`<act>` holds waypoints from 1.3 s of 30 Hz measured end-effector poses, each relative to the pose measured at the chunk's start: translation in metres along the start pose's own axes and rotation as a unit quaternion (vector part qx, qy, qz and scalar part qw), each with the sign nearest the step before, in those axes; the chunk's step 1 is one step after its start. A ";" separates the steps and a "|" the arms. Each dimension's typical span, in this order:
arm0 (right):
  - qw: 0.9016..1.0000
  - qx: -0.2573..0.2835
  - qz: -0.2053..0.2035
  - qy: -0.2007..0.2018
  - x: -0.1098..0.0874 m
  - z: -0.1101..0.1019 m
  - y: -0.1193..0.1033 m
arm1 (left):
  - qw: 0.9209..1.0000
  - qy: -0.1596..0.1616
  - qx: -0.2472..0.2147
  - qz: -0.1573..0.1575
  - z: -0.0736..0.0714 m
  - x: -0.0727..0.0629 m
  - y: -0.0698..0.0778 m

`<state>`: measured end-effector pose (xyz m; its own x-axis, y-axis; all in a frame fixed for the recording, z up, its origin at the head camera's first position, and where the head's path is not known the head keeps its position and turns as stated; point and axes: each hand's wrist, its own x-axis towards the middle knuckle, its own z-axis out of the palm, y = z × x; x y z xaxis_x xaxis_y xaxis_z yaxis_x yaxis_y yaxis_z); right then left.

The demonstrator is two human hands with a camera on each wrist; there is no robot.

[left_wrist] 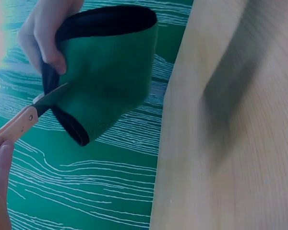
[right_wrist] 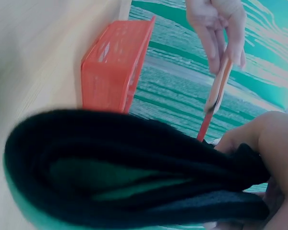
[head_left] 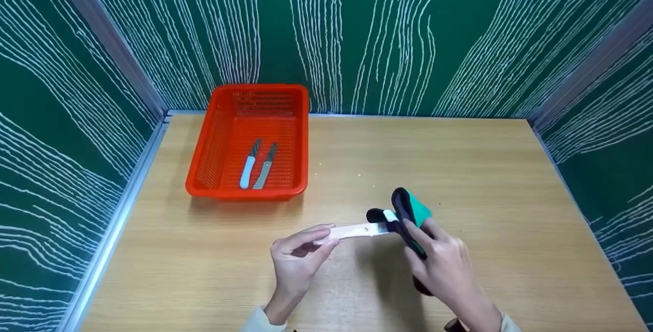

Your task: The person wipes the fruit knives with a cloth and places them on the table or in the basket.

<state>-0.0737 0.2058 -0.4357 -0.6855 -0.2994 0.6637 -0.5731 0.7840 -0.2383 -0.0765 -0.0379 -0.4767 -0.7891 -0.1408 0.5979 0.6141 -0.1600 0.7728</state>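
My left hand pinches a knife by its pale pinkish handle, with the thumb below and fingers above. The blade points right and meets a folded green cloth with black edging, which my right hand grips between thumb and fingers. In the left wrist view the blade lies against the green face by the black edge, its tip showing. A small white piece shows at the cloth's edge beside the blade. The cloth's black-edged folds fill the front of the right wrist view. Both hands are above the table.
A red plastic basket stands at the back left. Inside it lie a knife with a white handle and one with a grey-green handle. Green panels with white lines wall the wooden table at back and sides.
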 end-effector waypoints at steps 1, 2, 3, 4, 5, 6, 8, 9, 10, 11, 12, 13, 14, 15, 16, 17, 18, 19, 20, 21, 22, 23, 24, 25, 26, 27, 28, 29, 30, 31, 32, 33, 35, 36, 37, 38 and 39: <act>1.000 -0.001 0.006 0.000 -0.001 0.000 0.002 | 1.000 0.002 0.001 -0.006 -0.001 0.000 0.000; 1.000 0.001 0.014 0.000 -0.001 -0.001 0.004 | 1.000 0.004 0.000 -0.010 -0.002 -0.001 0.000; 1.000 0.001 0.023 -0.001 -0.002 -0.001 0.006 | 1.000 0.005 -0.002 -0.014 -0.003 -0.001 0.000; 0.999 0.003 0.032 -0.002 -0.003 -0.002 0.008 | 1.000 0.007 -0.002 -0.020 -0.004 -0.002 0.000; 0.999 0.005 0.042 -0.002 -0.003 -0.003 0.010 | 1.000 0.010 -0.002 -0.023 -0.005 -0.003 0.000; 0.999 0.008 0.053 -0.002 -0.004 -0.004 0.012 | 1.000 0.011 -0.001 -0.025 -0.005 -0.003 0.000; 0.997 0.012 0.078 0.002 -0.005 -0.006 0.017 | 1.000 0.013 0.001 -0.025 -0.006 -0.005 -0.001; 0.996 0.017 0.090 0.005 -0.005 -0.007 0.019 | 1.000 0.012 0.003 -0.025 -0.007 -0.005 -0.001; 0.994 0.025 0.102 0.011 -0.005 -0.009 0.021 | 1.000 0.012 0.006 -0.026 -0.007 -0.006 -0.002; 0.993 0.033 0.114 0.019 -0.005 -0.010 0.023 | 1.000 0.011 0.007 -0.025 -0.008 -0.007 -0.002; 0.991 0.041 0.125 0.028 -0.005 -0.012 0.025 | 1.000 0.010 0.009 -0.024 -0.008 -0.007 -0.002; 0.989 0.049 0.135 0.037 -0.004 -0.014 0.027 | 1.000 0.009 0.011 -0.024 -0.008 -0.007 -0.003; 0.987 0.057 0.144 0.048 -0.004 -0.016 0.028 | 1.000 0.009 0.013 -0.024 -0.008 -0.008 -0.003; 0.984 0.064 0.152 0.060 -0.002 -0.018 0.029 | 1.000 0.008 0.014 -0.022 -0.008 -0.008 -0.004; 0.982 0.068 0.161 0.070 0.000 -0.020 0.029 | 1.000 0.007 0.015 -0.020 -0.008 -0.009 -0.005; 0.980 0.073 0.169 0.080 0.002 -0.023 0.028 | 1.000 0.006 0.016 -0.016 -0.008 -0.009 -0.006; 0.977 0.078 0.177 0.089 0.004 -0.025 0.027 | 1.000 0.005 0.017 -0.014 -0.007 -0.010 -0.007; 0.975 0.084 0.183 0.098 0.007 -0.027 0.024 | 1.000 0.004 0.018 -0.012 -0.007 -0.010 -0.008; 0.972 0.091 0.188 0.106 0.010 -0.029 0.020 | 1.000 0.003 0.019 -0.010 -0.006 -0.011 -0.010; 0.970 0.099 0.192 0.111 0.014 -0.032 0.015 | 1.000 0.002 0.019 -0.007 -0.005 -0.011 -0.010; 0.969 0.107 0.193 0.114 0.018 -0.035 0.009 | 1.000 0.001 0.021 -0.006 -0.004 -0.012 -0.011; 0.968 0.116 0.192 0.115 0.022 -0.037 0.003 | 1.000 0.001 0.022 -0.004 -0.003 -0.012 -0.012; 0.967 0.124 0.188 0.115 0.026 -0.039 -0.004 | 1.000 0.000 0.023 -0.003 -0.001 -0.012 -0.012; 0.967 0.134 0.183 0.115 0.029 -0.041 -0.011 | 1.000 0.001 0.024 -0.002 0.000 -0.012 -0.011; 0.967 0.145 0.177 0.114 0.032 -0.041 -0.016 | 1.000 0.002 0.024 0.000 0.002 -0.012 -0.010; 0.967 0.154 0.169 0.111 0.033 -0.040 -0.021 | 1.000 0.002 0.024 0.003 0.003 -0.011 -0.009; 0.968 0.164 0.159 0.108 0.034 -0.037 -0.024 | 1.000 0.003 0.025 0.006 0.005 -0.010 -0.007; 0.968 0.175 0.148 0.104 0.033 -0.033 -0.025 | 1.000 0.002 0.022 0.008 0.007 -0.009 -0.003; 0.969 0.182 0.135 0.098 0.032 -0.028 -0.026 | 1.000 0.001 0.018 0.012 0.008 -0.007 0.000; 0.971 0.186 0.123 0.092 0.030 -0.023 -0.026 | 1.000 0.000 0.016 0.013 0.010 -0.006 0.004; 0.974 0.181 0.106 0.084 0.028 -0.016 -0.025 | 1.000 -0.001 0.011 0.013 0.012 -0.004 0.007; 0.978 0.174 0.090 0.073 0.025 -0.010 -0.024 | 1.000 -0.003 0.009 0.012 0.013 -0.003 0.010; 0.985 0.154 0.060 0.052 0.020 0.000 -0.024 | 1.000 -0.002 0.004 -0.003 0.014 -0.002 0.016; 0.988 0.141 0.047 0.041 0.018 0.004 -0.023 | 1.000 -0.001 0.003 -0.010 0.014 -0.002 0.018; 0.991 0.128 0.035 0.030 0.016 0.006 -0.023 | 1.000 0.000 0.004 -0.016 0.014 -0.001 0.019; 0.993 0.117 0.024 0.020 0.015 0.008 -0.023 | 1.000 0.002 0.005 -0.022 0.014 -0.001 0.020; 0.994 0.109 0.015 0.010 0.013 0.010 -0.023 | 1.000 0.003 0.006 -0.026 0.014 -0.001 0.020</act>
<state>-0.0740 0.1784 -0.4280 -0.6959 -0.2646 0.6676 -0.6375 0.6557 -0.4046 -0.0635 -0.0276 -0.4596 -0.8196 -0.1394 0.5557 0.5724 -0.1559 0.8051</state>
